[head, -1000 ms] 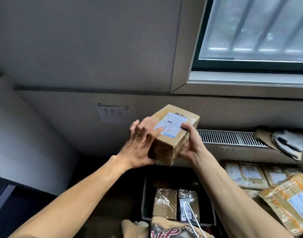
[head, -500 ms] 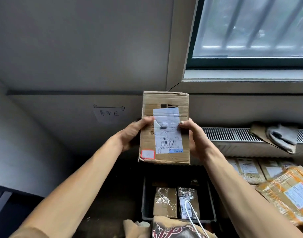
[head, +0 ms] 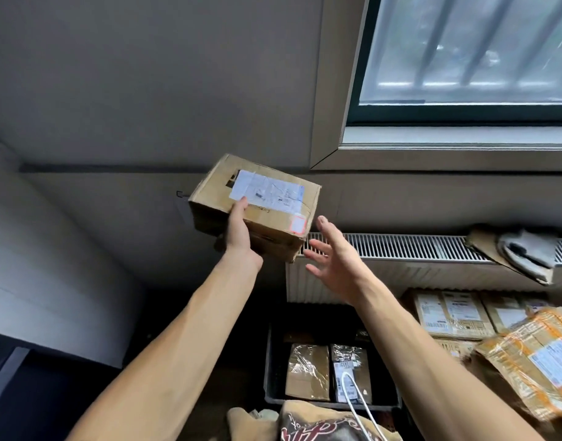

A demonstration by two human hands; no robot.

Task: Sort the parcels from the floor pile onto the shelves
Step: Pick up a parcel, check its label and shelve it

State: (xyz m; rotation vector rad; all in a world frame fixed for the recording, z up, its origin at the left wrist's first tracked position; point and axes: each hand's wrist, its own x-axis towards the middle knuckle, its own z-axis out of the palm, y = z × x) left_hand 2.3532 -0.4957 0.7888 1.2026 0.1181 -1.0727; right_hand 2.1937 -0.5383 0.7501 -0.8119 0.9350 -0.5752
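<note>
**Cardboard box held up in the left hand, right hand spread beside it**

A barred window [head: 464, 49] filled the upper right, with a white radiator [head: 400, 249] running along the wall beneath it. A grey cloth [head: 528, 248] lay on a scrap of cardboard at the right end of the radiator's top. Below the radiator, labelled parcels [head: 448, 313] were stacked at the right, and a tape-wrapped parcel [head: 525, 361] lay tilted against their near side. A black crate [head: 268, 364] stood on the floor in front of the radiator, with two film-wrapped parcels [head: 308, 372] side by side along its near edge.

The cardboard box [head: 273, 218] was in the air before the wall, tilted, well above the crate. The left hand [head: 240, 237] gripped its near left side, thumb on the top face beside the white shipping label [head: 267, 192], fingers hidden underneath. The right hand [head: 334, 256] was wide, fingers spread and holding nothing, just beside the box's near right corner; contact could not be told. A red-edged sticker [head: 298, 225] sat at that corner.
</note>
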